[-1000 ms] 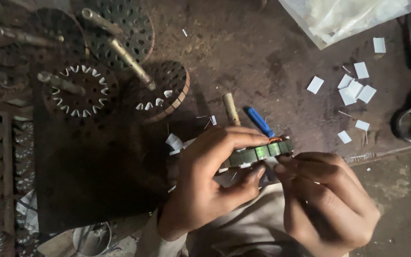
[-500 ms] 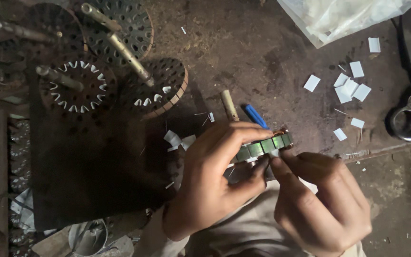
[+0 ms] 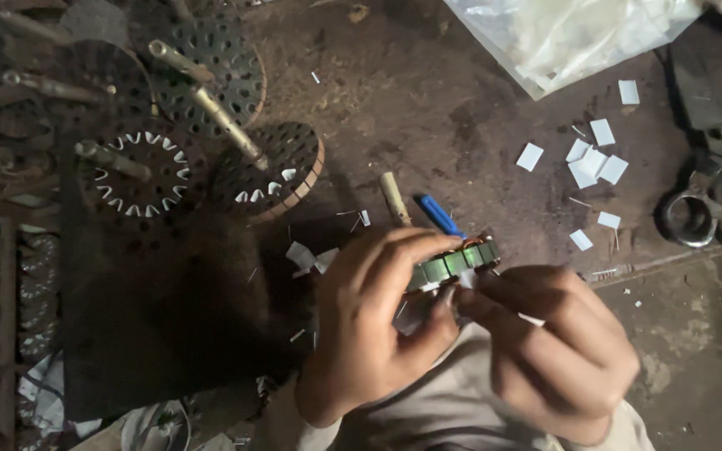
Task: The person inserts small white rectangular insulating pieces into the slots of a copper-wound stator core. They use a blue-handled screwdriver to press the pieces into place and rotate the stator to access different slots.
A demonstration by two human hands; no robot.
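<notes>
Left hand (image 3: 373, 330) curled around green stator ring (image 3: 455, 263), right hand (image 3: 557, 351) pinching white paper slip (image 3: 465, 280) at its edge, scissors (image 3: 708, 196) at three o'clock on table (image 3: 428, 108)

Left hand (image 3: 373, 326) and right hand (image 3: 557, 347) meet, fingers (image 3: 403, 259) curled.

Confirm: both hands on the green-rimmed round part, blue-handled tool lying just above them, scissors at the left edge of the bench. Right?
Not quite. The head view shows the scissors at the right edge of the bench, not the left. The rest holds: left hand and right hand are on the green-rimmed round part, with the blue-handled tool lying just above them.
</notes>
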